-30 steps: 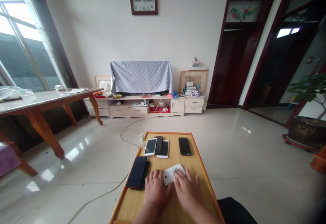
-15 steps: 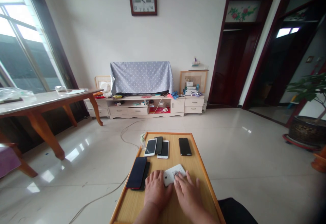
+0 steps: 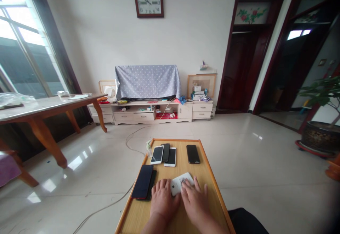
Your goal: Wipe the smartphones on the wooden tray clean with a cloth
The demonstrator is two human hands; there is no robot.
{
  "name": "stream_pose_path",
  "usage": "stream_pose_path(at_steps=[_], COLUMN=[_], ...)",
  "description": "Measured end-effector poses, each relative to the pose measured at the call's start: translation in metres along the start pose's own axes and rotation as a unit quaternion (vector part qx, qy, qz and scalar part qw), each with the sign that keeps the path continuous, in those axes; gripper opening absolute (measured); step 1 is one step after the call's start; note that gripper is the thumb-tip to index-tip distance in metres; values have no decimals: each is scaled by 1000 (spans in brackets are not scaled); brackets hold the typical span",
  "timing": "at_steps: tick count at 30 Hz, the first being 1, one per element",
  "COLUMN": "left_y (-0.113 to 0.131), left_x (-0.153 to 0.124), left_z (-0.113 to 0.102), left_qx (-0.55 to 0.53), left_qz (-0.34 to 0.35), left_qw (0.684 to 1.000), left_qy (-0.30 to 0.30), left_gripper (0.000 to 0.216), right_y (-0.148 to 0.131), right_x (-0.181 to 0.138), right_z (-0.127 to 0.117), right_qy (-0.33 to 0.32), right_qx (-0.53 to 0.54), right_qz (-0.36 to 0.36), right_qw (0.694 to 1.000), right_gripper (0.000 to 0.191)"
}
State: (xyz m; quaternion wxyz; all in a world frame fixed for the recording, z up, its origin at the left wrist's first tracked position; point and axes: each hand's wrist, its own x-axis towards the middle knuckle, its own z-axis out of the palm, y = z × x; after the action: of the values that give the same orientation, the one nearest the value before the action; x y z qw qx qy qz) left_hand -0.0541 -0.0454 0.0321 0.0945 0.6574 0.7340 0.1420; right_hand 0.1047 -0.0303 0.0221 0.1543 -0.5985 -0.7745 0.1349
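A white smartphone (image 3: 175, 187) lies back up and slanted on the small wooden table. My left hand (image 3: 162, 198) rests at its left end, thumb along the near edge and fingers together at the side, gripping that end. The fingertips of my right hand (image 3: 195, 200) lie on the phone's back, fingers spread, over a small dark mark that they partly cover. Left of my left hand a large dark phone (image 3: 142, 181) overlaps a second black phone (image 3: 152, 186).
Farther back on the table (image 3: 183, 142) are white phones (image 3: 157, 155) (image 3: 172, 157), a dark phone (image 3: 165, 151) between them, a black phone (image 3: 193, 154) and a clear pump bottle (image 3: 149, 149). A cable (image 3: 106, 205) runs along the floor at left.
The view has tipped up very slightly. Both hands and the white smartphone keep nearly the same place.
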Motion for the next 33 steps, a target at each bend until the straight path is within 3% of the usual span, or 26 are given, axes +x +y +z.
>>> stream_pose_path(at_steps=[4,12,19,27,33], left_y=[0,3,5,3,-4], left_x=[0,-2,-1,-2,1], left_z=[-2,-5,-10,-7,2], left_qx=[16,0,36,-10,-8], left_qz=[-8,-2,-21,-3,-1], left_qw=[999,1000,998,1000,1000], left_qy=[-26,1,-41,-7,-3], left_gripper=[45,49,46,47,40], right_y=[-17,8,-20,6,-21], right_x=[-11,16,-2,27,7], right_z=[5,-8,6,-2,15], right_qy=[-27,8,-38,14,-27], right_qx=[36,-15,24,-10,36], right_qz=[-49,42,-52,37,-62], right_qw=[998,999,998,999,997], right_gripper=[49,50,47,50,47])
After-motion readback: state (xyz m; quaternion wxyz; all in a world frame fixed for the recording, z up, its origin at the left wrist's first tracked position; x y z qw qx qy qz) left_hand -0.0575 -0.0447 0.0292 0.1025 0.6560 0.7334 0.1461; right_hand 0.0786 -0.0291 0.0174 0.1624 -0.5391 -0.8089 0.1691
